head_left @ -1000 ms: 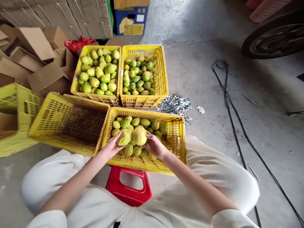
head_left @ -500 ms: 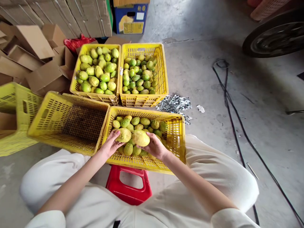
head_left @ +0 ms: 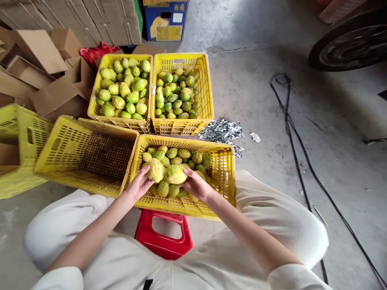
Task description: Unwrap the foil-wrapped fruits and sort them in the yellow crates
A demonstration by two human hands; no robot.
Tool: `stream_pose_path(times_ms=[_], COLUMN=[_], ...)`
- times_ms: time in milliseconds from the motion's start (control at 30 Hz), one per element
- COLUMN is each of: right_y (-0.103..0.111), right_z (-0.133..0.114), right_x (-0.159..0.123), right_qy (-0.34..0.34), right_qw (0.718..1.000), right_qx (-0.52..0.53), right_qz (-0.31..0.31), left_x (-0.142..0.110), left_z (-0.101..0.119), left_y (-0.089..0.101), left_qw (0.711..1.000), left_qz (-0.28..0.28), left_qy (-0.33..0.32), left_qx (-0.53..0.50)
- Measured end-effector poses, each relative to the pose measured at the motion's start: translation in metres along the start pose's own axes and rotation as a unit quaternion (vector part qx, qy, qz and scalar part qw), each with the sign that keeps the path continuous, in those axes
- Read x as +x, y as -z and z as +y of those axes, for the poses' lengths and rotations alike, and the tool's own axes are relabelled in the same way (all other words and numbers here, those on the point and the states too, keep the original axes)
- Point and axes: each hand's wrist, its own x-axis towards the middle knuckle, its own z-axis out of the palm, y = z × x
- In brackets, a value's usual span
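My left hand (head_left: 141, 183) is closed around a bumpy yellow lemon (head_left: 156, 170). A smoother, greenish-yellow lemon (head_left: 175, 174) is gripped in my right hand (head_left: 195, 183), its tip pointing left. The two fruits are held side by side, close together, above a yellow plastic crate (head_left: 224, 177) between my knees. Several more yellow-green lemons (head_left: 163, 189) lie in that crate, partly hidden by my hands. The crate's near side rests over a red plastic stool (head_left: 165, 251).
Behind stand two yellow crates of fruit, a left one (head_left: 93, 94) and a right one (head_left: 208, 94). A bare-bottomed yellow crate (head_left: 57, 151) adjoins on the left. Cardboard boxes (head_left: 54, 94) pile up beyond it. Crumpled foil (head_left: 223, 131) and a black cable (head_left: 298, 141) lie rightward, near a wheel (head_left: 347, 44).
Both lemons have turned in my fingers and show different sides. The right one now shows a greener face. My hands stay in nearly the same place.
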Motion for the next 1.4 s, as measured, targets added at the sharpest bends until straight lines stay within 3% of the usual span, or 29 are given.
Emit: stream_pose_path(times_ms=[233,400,767,1000,1167,1400], right_y=[0.0043,0.0006,0.0002,0.0022,0.0029,-0.0008], right_z=[0.0025,0.0011,-0.0006,0.0026,0.0026,-0.0003], right_x=[0.0013,0.0007,0.0001,0.0019,0.0015,-0.0014], right_qy=[-0.031,0.0,-0.053,-0.047,-0.028,-0.032], right_qw=[0.999,0.999,0.997,0.997,0.999,0.999], right_qx=[-0.009,-0.012,-0.025,-0.011,-0.006,-0.02], right_qz=[0.017,0.04,0.051,0.052,0.038,0.012], left_x=[-0.0053,-0.007,-0.0003,0.0016,0.0016,0.0022], left_z=[-0.0018,-0.001,-0.0038,-0.0038,-0.003,-0.0001], left_y=[-0.002,0.0002,-0.001,0.0042,0.0048,0.0029], left_qw=[0.999,0.997,0.998,0.996,0.997,1.0], left_qz=[-0.024,-0.045,-0.007,-0.041,-0.059,-0.027], left_qy=[0.022,0.045,0.052,0.068,0.046,0.011], left_qx=[0.014,0.038,0.032,0.035,0.024,0.007])
